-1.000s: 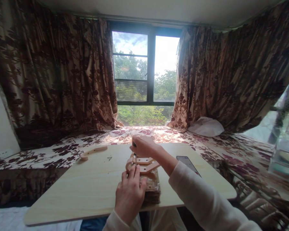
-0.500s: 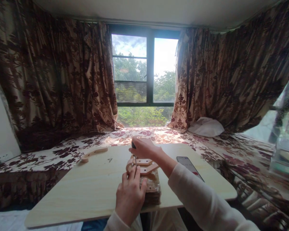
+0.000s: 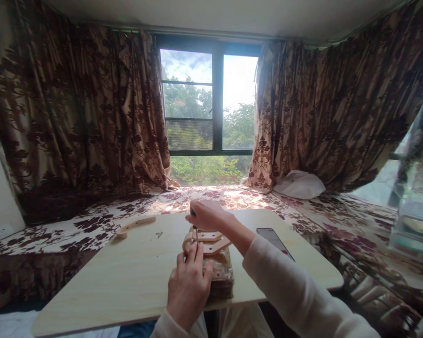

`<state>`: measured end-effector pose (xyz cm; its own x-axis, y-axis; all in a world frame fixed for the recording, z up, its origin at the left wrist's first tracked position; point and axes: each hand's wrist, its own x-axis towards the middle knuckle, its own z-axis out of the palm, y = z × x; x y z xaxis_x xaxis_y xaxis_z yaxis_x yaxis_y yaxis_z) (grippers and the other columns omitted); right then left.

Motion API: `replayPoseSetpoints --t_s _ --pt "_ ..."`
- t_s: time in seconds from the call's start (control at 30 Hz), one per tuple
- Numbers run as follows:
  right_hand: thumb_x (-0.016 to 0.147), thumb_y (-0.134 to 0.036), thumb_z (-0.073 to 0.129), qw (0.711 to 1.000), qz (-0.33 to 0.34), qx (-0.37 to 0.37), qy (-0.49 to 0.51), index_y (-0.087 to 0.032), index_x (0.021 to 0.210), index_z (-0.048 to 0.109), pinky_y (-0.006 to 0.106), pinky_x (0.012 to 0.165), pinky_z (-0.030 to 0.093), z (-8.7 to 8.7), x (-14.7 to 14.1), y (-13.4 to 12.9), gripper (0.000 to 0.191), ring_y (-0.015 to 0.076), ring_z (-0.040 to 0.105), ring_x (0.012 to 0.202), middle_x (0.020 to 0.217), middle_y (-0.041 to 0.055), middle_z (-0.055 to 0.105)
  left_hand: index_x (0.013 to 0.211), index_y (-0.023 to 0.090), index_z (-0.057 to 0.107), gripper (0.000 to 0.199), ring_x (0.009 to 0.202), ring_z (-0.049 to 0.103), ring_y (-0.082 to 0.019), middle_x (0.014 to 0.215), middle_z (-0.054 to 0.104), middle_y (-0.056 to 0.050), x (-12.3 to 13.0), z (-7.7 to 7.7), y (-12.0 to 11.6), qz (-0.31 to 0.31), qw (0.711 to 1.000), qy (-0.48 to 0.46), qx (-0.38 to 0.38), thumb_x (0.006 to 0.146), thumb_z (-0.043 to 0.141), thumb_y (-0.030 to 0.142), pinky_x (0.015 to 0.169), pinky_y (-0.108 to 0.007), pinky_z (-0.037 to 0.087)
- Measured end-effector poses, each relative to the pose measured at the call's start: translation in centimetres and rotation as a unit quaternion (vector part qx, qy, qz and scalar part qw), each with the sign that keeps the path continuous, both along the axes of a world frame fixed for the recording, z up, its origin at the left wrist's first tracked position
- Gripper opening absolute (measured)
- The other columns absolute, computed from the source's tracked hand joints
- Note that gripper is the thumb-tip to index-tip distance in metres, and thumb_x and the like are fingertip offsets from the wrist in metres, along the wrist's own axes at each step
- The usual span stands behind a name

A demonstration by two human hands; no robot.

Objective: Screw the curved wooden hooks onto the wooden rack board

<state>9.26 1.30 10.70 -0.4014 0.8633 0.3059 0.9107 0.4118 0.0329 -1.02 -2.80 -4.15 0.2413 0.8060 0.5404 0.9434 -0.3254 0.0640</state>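
Observation:
My right hand (image 3: 209,215) is closed around the dark handle of a screwdriver (image 3: 197,234), held upright with its shaft pointing down. Its tip meets the left, rounded end of a pale, forked wooden piece (image 3: 215,247) with several dark holes. From the near side, my left hand (image 3: 189,284) holds that rounded end, index and middle fingertips beside the shaft and thumb lower on the right. Whether a screw sits under the tip is hidden by the fingers. Beneath the wooden piece is a brown block (image 3: 223,280) that looks wrapped in clear film.
On the pale table (image 3: 127,281), a curved wooden piece (image 3: 136,226) lies at the far left, near some small dark bits (image 3: 159,234). A phone (image 3: 275,242) lies to the right. Behind are a floral-covered ledge (image 3: 211,195) and a white bag (image 3: 299,184).
The whole view has shifted slightly. Both hands, the screwdriver and the wooden piece keep nearly the same places relative to each other; my right hand's grip is unchanged.

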Motion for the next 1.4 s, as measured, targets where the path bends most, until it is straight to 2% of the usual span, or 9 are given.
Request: replayPoseSetpoints --t_s 0.13,0.43,0.6,0.77,0.93,1.03,1.13,1.23,1.4 --pt "0.09 -0.033 0.053 0.999 0.034 -0.009 -0.01 -0.015 0.111 0.058 0.037 0.076 0.052 0.2 -0.1 -0.2 0.028 0.0174 0.061 0.089 0.106 0.0065 0.061 0.133 0.014 0.047 0.045 0.114 0.046 -0.027 0.137 0.048 -0.008 0.0 0.1 0.0 -0.001 1.0 -0.001 -0.001 0.091 0.039 0.03 0.085 -0.037 0.049" --pt "0.09 -0.033 0.053 1.0 -0.004 -0.017 0.01 -0.015 0.114 0.056 0.038 0.076 0.052 -0.2 -0.9 0.1 0.03 0.0179 0.061 0.09 0.109 0.0072 0.06 0.134 0.015 0.046 0.045 0.118 0.044 -0.026 0.137 0.048 -0.007 0.0 0.5 -0.2 0.002 1.0 0.004 -0.022 0.092 0.039 0.03 0.089 -0.037 0.047" --pt "0.09 -0.034 0.052 0.999 0.02 -0.026 0.008 -0.015 0.109 0.058 0.036 0.074 0.052 0.3 -0.6 -0.5 0.027 0.0165 0.061 0.086 0.104 0.0062 0.062 0.134 0.013 0.045 0.046 0.119 0.042 -0.027 0.139 0.045 -0.007 0.1 0.7 -0.4 0.001 0.999 0.001 -0.038 0.092 0.038 0.028 0.09 -0.036 0.046" --pt "0.091 -0.035 0.052 0.999 -0.002 -0.003 0.045 -0.015 0.113 0.056 0.037 0.075 0.052 -0.9 -0.3 0.2 0.03 0.0172 0.061 0.087 0.105 0.0066 0.061 0.138 0.013 0.04 0.048 0.124 0.039 -0.028 0.143 0.04 -0.008 -0.2 1.0 -0.6 -0.007 0.997 -0.001 -0.071 0.092 0.034 0.029 0.096 -0.04 0.041" --pt "0.091 -0.035 0.051 0.997 -0.025 0.01 0.077 -0.015 0.113 0.056 0.037 0.074 0.052 -2.0 0.0 0.9 0.03 0.0167 0.061 0.085 0.102 0.006 0.062 0.139 0.016 0.037 0.071 0.131 0.031 -0.027 0.147 0.034 -0.007 -1.6 2.3 -0.6 -0.054 0.991 0.011 -0.123 0.078 0.054 0.047 0.103 -0.035 0.035" --pt "0.091 -0.035 0.051 0.996 -0.021 0.012 0.083 -0.015 0.112 0.057 0.036 0.073 0.052 -2.0 0.4 0.7 0.029 0.0163 0.061 0.084 0.101 0.0057 0.062 0.138 0.014 0.039 0.077 0.131 0.031 -0.029 0.147 0.034 -0.008 -1.4 2.7 -0.9 -0.057 0.989 0.011 -0.139 0.071 0.06 0.045 0.102 -0.034 0.035" --pt "0.091 -0.035 0.051 0.996 -0.018 0.01 0.085 -0.015 0.11 0.057 0.036 0.073 0.051 -1.9 0.8 0.3 0.029 0.0161 0.061 0.083 0.1 0.0054 0.062 0.138 0.011 0.039 0.074 0.127 0.036 -0.031 0.146 0.036 -0.01 0.0 2.4 -1.4 -0.031 0.99 0.002 -0.135 0.074 0.056 0.042 0.1 -0.039 0.038" --pt "0.091 -0.036 0.051 0.996 -0.022 0.01 0.089 -0.015 0.109 0.057 0.036 0.073 0.051 -2.0 1.0 0.0 0.029 0.016 0.061 0.083 0.099 0.0052 0.062 0.137 0.013 0.042 0.068 0.124 0.038 -0.032 0.143 0.039 -0.01 1.0 1.6 -1.8 -0.005 0.994 -0.016 -0.106 0.077 0.054 0.043 0.096 -0.04 0.041" --pt "0.091 -0.036 0.05 0.995 -0.028 0.015 0.094 -0.015 0.109 0.057 0.036 0.072 0.051 -2.5 1.0 -0.2 0.028 0.0156 0.061 0.08 0.096 0.0045 0.063 0.135 0.015 0.045 0.066 0.125 0.038 -0.032 0.142 0.041 -0.009 0.5 0.4 -1.5 -0.021 0.996 -0.033 -0.074 0.077 0.054 0.046 0.1 -0.043 0.038"
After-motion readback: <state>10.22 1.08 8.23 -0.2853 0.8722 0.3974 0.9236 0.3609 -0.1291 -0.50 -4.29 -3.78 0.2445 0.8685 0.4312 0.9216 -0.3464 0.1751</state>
